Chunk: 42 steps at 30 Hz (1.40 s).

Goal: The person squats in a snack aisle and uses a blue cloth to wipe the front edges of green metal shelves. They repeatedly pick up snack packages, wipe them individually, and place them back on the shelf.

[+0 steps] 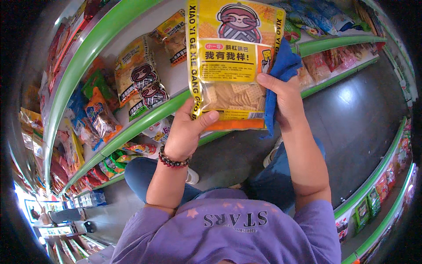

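Note:
A large yellow snack bag (230, 95) with a sloth picture and a see-through window showing square crackers is held upright before me. My left hand (186, 127) grips its lower left corner, thumb on the front; a beaded bracelet is on that wrist. My right hand (283, 90) holds the right edge, with a blue cloth (285, 62) between the palm and the bag. Left of the bag, similar sloth-printed bags (140, 79) lie on the white shelf, and a smaller yellow and black bag (174, 39) lies farther back.
Green-edged shelves (128, 138) with colourful snack bags run along the left and front. Another shelf row (369, 184) stands at the right, across the dark floor (346, 115). My bent knees are below the shelf. A person (43, 216) is far off at the lower left.

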{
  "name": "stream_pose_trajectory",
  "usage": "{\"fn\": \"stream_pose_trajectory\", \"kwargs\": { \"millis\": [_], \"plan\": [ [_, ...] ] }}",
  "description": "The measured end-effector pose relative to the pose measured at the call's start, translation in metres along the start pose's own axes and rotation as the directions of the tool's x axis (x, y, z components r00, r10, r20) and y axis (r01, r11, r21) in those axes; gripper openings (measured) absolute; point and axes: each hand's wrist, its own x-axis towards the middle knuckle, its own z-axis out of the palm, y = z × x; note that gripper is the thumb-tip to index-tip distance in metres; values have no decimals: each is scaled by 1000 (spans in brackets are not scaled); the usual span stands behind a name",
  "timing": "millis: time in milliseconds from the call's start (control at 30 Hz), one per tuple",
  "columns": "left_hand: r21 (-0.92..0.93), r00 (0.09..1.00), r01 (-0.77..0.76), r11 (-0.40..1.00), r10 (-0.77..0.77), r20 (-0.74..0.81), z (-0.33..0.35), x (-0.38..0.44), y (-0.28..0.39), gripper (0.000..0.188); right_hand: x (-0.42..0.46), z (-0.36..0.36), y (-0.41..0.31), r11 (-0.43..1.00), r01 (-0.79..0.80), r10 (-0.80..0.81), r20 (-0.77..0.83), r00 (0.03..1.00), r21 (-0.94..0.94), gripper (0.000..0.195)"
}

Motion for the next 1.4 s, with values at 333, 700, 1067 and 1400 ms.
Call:
{"fn": "stream_pose_trajectory", "kwargs": {
  "millis": [333,700,1067,1400],
  "plan": [
    [7,999,-19,1000,19,29,4,-1,-4,50,4,-7,1,998,50,-51,23,998,37,49],
    [-13,999,-13,1000,14,45,4,-3,-4,51,2,0,-2,992,39,-40,10,999,120,48],
    [-20,999,-6,1000,7,43,-1,-3,-6,51,2,-3,6,997,21,-20,-13,1000,73,47],
    [-271,997,17,963,5,81,-9,-1,-13,60,4,-1,8,997,51,-50,-13,999,61,53]
  ]
}}
